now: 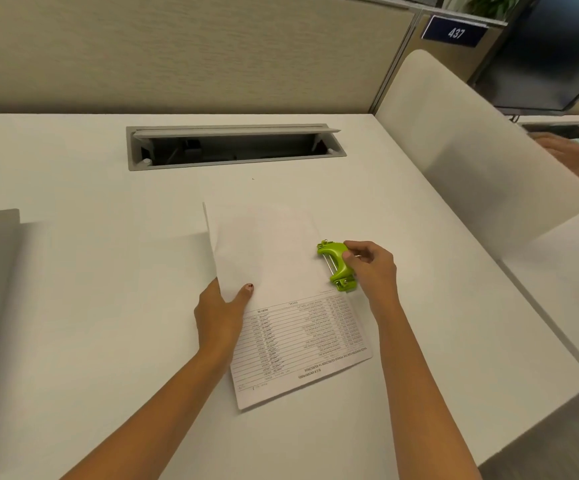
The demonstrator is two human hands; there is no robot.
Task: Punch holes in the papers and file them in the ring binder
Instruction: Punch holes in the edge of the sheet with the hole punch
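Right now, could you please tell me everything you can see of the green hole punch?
The green hole punch is a small, lime-coloured tool, plastic by its look, with an arched handle, metal rods beneath and fittings at both ends. It sits at the right edge of the papers, on the white desk. The right hand grips its outer side.

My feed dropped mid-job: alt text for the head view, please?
The right hand grips a green hole punch set on the right edge of the printed papers, while the left hand pinches their lifted left edge, on a white desk.
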